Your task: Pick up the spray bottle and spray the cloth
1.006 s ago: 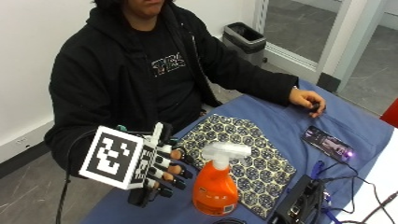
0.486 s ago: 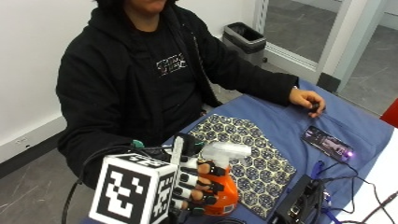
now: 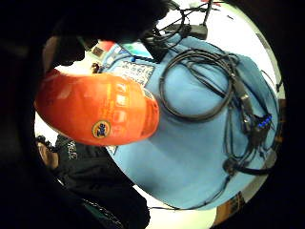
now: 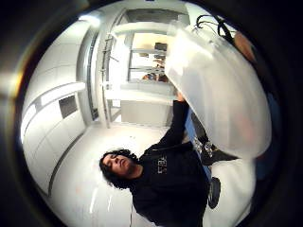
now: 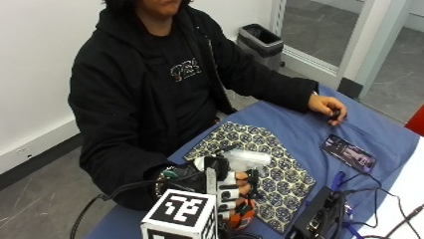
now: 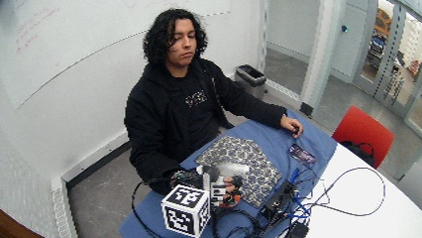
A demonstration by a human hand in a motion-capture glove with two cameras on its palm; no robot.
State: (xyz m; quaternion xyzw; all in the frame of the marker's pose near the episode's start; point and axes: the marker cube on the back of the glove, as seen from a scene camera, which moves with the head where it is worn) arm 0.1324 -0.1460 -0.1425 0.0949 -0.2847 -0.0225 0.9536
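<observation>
In the outside view my gloved right hand (image 5: 222,191) grips the spray bottle (image 5: 242,213) round its neck, at the table's near edge. The bottle has an orange body and a white spray head (image 5: 246,158), which points over the patterned cloth (image 5: 281,174). That cloth lies flat on the blue table (image 5: 298,124), just beyond the bottle. The little finger side palm view shows the orange body (image 3: 97,114) close to the palm, with the blue table (image 3: 190,157) behind it. In the thumb side palm view the white spray head (image 4: 218,90) looms close. The wide outside view shows the hand (image 6: 214,184) on the bottle (image 6: 231,196) beside the cloth (image 6: 240,158).
The person's bare left hand (image 5: 329,107) rests on the table's far side. A phone (image 5: 349,152) lies right of the cloth. A black box (image 5: 321,219) and cables (image 3: 205,86) crowd the near right. A bin (image 5: 260,42) stands on the floor behind.
My hand came in from the left of the bottle and curled its fingers round the neck. The cloth and the bare hand have stayed put.
</observation>
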